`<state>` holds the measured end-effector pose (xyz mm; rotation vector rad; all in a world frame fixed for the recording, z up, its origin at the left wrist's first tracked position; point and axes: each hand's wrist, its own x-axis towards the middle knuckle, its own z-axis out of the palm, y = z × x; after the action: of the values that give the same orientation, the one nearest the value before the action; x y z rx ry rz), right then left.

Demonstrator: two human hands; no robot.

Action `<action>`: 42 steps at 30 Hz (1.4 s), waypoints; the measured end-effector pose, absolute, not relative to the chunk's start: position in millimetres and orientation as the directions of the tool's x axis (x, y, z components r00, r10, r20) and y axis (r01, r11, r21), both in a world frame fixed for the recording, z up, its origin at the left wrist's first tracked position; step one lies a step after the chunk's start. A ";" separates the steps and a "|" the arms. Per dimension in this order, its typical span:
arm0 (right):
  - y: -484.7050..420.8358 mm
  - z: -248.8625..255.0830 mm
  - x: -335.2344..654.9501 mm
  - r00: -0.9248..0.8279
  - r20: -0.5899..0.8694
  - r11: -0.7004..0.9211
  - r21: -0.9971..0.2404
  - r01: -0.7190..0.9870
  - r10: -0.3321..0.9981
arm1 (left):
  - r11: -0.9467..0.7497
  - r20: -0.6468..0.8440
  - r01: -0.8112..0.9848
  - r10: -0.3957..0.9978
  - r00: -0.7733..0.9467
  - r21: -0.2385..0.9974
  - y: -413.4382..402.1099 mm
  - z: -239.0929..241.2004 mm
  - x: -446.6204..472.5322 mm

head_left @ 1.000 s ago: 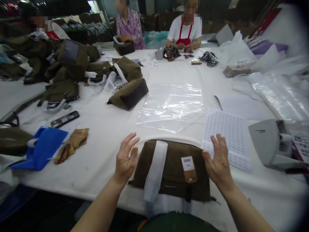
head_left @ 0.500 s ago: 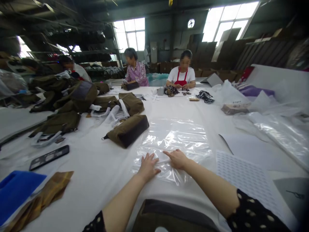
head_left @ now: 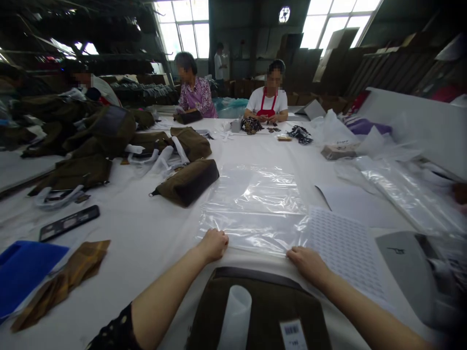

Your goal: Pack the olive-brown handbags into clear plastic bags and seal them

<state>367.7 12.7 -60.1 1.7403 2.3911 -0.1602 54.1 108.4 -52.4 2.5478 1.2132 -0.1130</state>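
That head-worn camera looks forward and down over the table (head_left: 146,248). Bottom centre is close; the windows (head_left: 188,36) up top, far.

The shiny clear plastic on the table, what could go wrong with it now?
The clear plastic already looks wrinkled, so it might crease more, or even tear, where the left hand and right hand pinch its near edge. If pulled sideways, it could bump the olive bag close on its left, or nudge the printed sheet close on its right.
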 end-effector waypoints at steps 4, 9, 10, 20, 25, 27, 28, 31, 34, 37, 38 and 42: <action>17.0 -60.4 373.0 -0.227 -0.187 0.222 -0.047 0.974 0.956 | -0.538 -0.214 0.803 0.779 0.589 0.256 108.9 -49.5 48.9; 48.0 -43.1 376.2 -0.210 -0.128 0.197 -0.106 0.975 0.969 | -0.444 -0.133 0.849 0.859 0.494 0.285 134.4 -37.3 50.8; 53.2 -40.2 376.5 -0.201 -0.117 0.189 -0.106 0.976 0.973 | -0.431 -0.119 0.855 0.870 0.479 0.290 141.0 -34.2 52.0; 72.3 -41.2 383.3 -0.186 -0.153 0.183 -0.034 0.983 0.971 | -0.489 -0.162 0.826 0.824 0.543 0.280 163.9 -31.3 64.7; 69.4 -49.6 395.4 -0.138 -0.190 0.136 -0.020 0.990 0.972 | -0.389 -0.158 0.886 0.887 0.435 0.253 177.7 -35.0 61.3; 73.6 -50.4 402.6 -0.094 -0.182 0.089 -0.038 0.995 0.979 | -0.378 -0.133 0.896 0.900 0.414 0.234 182.9 -31.1 60.1; 76.3 -50.2 405.8 -0.080 -0.176 0.071 -0.056 0.996 0.981 | -0.383 -0.123 0.897 0.901 0.415 0.221 184.4 -28.6 59.9; 82.2 -48.9 410.8 -0.084 -0.161 0.064 -0.129 0.990 0.983 | -0.413 -0.130 0.894 0.890 0.437 0.176 184.9 -22.3 61.7; 82.6 -47.8 408.8 -0.112 -0.138 0.089 -0.161 0.983 0.984 | -0.411 -0.152 0.902 0.891 0.429 0.132 185.3 -20.3 66.3; 85.2 -41.6 408.6 -0.071 -0.088 0.060 -0.122 0.991 0.994 | -0.362 -0.126 0.926 0.919 0.374 0.111 192.1 -14.3 70.4; 88.4 -36.5 410.5 -0.039 -0.065 0.032 -0.103 0.994 0.997 | -0.336 -0.099 0.935 0.933 0.347 0.111 195.9 -9.3 71.2; 109.4 2.2 425.5 0.074 0.068 -0.069 -0.068 0.995 0.995 | -0.239 0.081 0.959 0.970 0.229 0.149 209.3 24.2 72.9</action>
<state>425.5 109.4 2.2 2.3697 2.2062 0.0050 72.9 209.3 24.2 2.4089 1.8942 0.2407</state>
